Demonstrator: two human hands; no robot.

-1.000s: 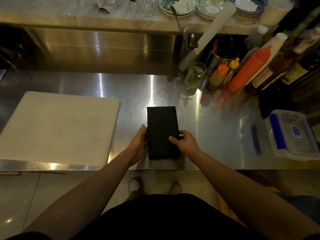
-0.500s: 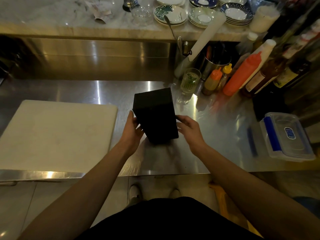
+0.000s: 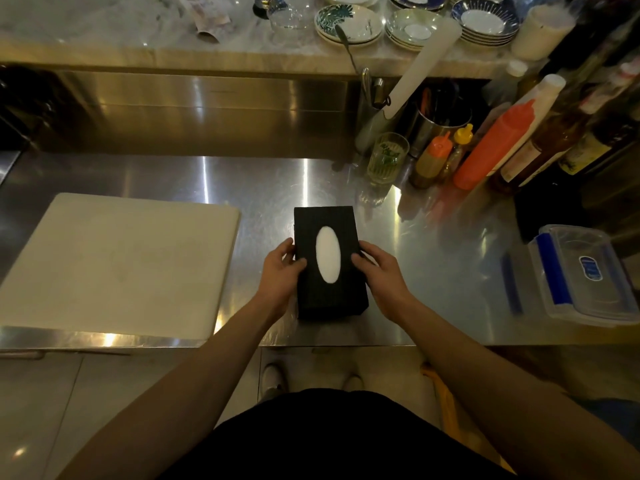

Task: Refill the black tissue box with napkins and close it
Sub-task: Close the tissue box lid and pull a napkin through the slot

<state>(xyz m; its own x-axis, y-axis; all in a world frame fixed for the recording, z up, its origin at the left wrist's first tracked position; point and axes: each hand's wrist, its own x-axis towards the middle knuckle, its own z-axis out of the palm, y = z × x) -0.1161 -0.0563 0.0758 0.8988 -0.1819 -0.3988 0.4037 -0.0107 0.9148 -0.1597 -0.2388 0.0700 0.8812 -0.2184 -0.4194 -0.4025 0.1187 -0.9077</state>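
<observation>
- A pale cutting board (image 3: 114, 261) lies flat on the left part of the steel table (image 3: 433, 271), its near edge close to the table's front edge.
- The left hand (image 3: 278, 275) grips the left long side of the black tissue box (image 3: 332, 301), with the thumb on the top face and the fingers curled round the side.
- The black tissue box sits near the middle of the table, just right of the cutting board and close to the front edge, with its long axis pointing away from the person. Its top face is up and it looks closed.
- White napkins (image 3: 327, 254) show through the oval opening in the top face, between the two thumbs.
- The right hand (image 3: 379, 275) grips the right long side of the box in the same way, thumb on top and fingers round the side. The two hands are apart, one on each side of the box.
- Behind and to the right, a drinking glass (image 3: 387, 157) with something green inside stands at the back of the table.
- Beside the glass stand a small orange-capped bottle (image 3: 431, 161), a yellow-capped bottle (image 3: 459, 147) and a tall orange squeeze bottle (image 3: 491, 147), which leans to the right.
- A clear plastic container (image 3: 585, 275) with blue clips lies at the far right, well apart from the box.
- On the marble shelf above, stacked plates (image 3: 348, 22) sit towards the right.
</observation>
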